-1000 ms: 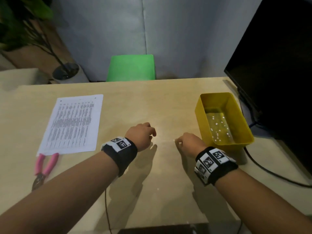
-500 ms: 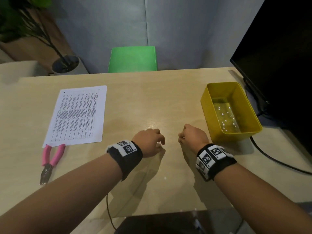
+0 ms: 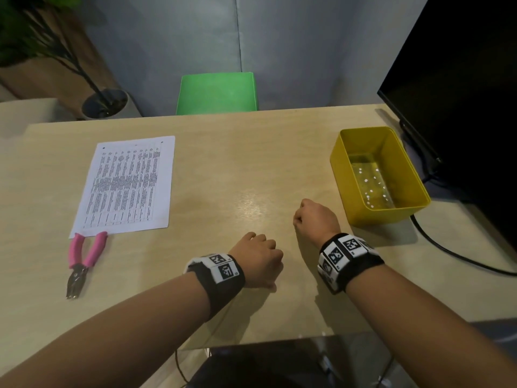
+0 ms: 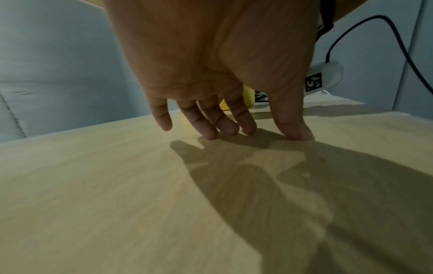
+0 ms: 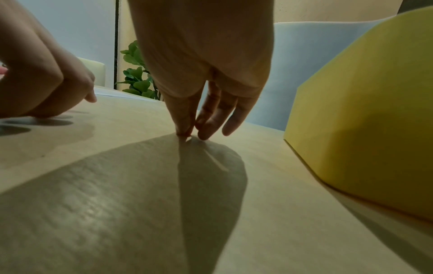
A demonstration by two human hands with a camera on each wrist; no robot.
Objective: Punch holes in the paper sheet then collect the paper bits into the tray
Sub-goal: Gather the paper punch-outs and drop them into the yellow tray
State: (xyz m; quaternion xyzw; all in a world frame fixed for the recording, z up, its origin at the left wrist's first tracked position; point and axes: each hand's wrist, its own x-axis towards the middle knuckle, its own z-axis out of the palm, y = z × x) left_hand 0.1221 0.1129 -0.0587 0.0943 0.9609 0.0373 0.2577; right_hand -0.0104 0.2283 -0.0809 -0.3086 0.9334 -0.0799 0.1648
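The printed paper sheet lies flat at the left of the table, with the pink-handled hole punch at its near corner. At the right stands the yellow tray, holding several white paper bits. My left hand is near the middle; its straight fingertips and thumb touch bare tabletop and hold nothing. My right hand is just left of the tray. Its thumb and forefinger pinch together at the tabletop on a tiny pale speck, a paper bit.
A black monitor stands behind the tray, and its cable runs across the table's right side. Beyond the far edge are a green chair and a potted plant. A dark object sits below the near edge.
My left hand has drawn back toward the near edge and set its fingertips down. My right hand has edged closer to the tray. The head view has shifted and tilted down.
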